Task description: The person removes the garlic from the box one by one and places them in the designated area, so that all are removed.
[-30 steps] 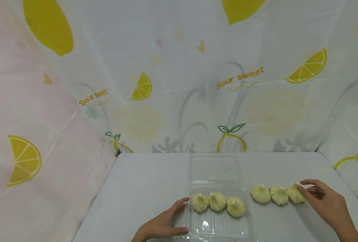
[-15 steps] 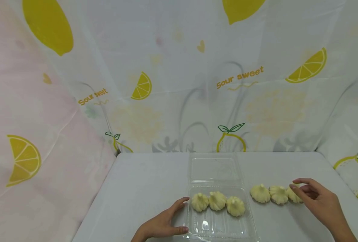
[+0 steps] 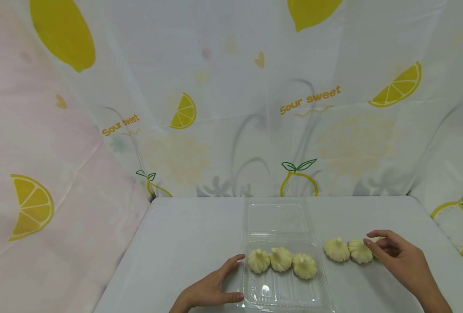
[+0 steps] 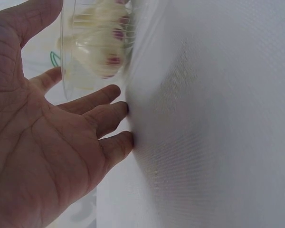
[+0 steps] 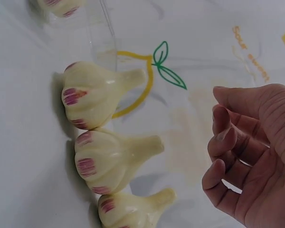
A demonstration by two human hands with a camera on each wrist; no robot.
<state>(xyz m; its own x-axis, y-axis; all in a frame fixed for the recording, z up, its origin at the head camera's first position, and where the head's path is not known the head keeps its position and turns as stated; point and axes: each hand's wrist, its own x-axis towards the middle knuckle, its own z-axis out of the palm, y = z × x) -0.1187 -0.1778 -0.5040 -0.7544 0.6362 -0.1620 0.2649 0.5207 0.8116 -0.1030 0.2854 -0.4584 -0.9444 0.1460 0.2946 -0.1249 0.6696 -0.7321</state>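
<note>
A clear plastic clamshell box [image 3: 286, 298] lies on the table with its lid folded back. Inside sit three pale garlic bulbs [image 3: 281, 260] in a row, stems up. My left hand [image 3: 213, 287] stands at the box's left side, thumb and fingers spread along its edge. To the right of the box is another row of three garlic bulbs [image 3: 336, 250], close together, with purple streaks near their bases in the right wrist view. Over this row hovers my right hand [image 3: 400, 262], fingers loosely bent and holding nothing; it hides most of the rightmost bulb.
The box's transparent lid [image 3: 277, 220] lies flat behind its tray. A white cloth covers the table [image 3: 176, 234]. Lemon-printed fabric [image 3: 223, 108] hangs along the back and sides.
My right hand has drifted left, from beside the rightmost loose garlic bulb to over it, near the middle one. The left hand, box and bulbs stay where they were.
</note>
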